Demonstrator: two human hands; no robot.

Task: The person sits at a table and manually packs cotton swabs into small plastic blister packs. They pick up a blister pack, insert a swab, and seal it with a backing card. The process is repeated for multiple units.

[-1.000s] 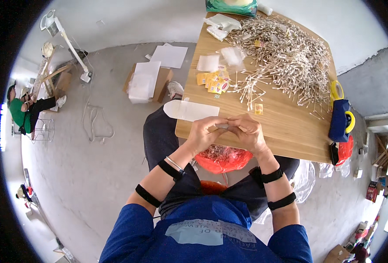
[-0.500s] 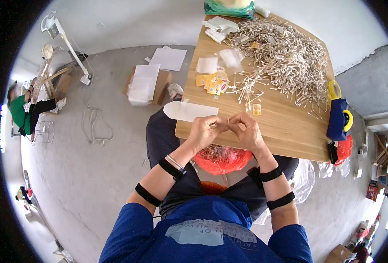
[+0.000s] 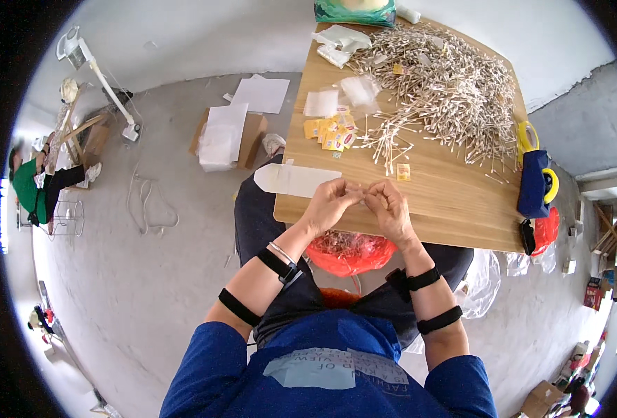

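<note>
My left hand (image 3: 331, 203) and my right hand (image 3: 391, 212) meet over the near edge of the wooden table (image 3: 455, 209). Thumb and fingers of each are pinched together, fingertips almost touching; whatever lies between them is too small to make out. Just beyond my right hand is a single yellow printed card (image 3: 403, 171). A loose bunch of cotton swabs (image 3: 390, 143) lies farther on, beside a large heap of swabs (image 3: 455, 90). Left of the bunch are several yellow cards (image 3: 331, 132) and clear plastic bags (image 3: 321, 104). A white paper strip (image 3: 291, 179) reaches under my left hand.
A red plastic bag (image 3: 350, 256) holding swabs hangs below the table edge, between my knees. At the right edge stands a dark blue holder (image 3: 533, 184) with yellow rings. Cardboard and white sheets (image 3: 261, 94) lie on the floor left. A person in green (image 3: 28, 184) sits far left.
The view has shifted slightly, so the table sits a little farther left. My hands stay pinched close together, with the fingers slightly rearranged. Nothing on the table has visibly moved.
</note>
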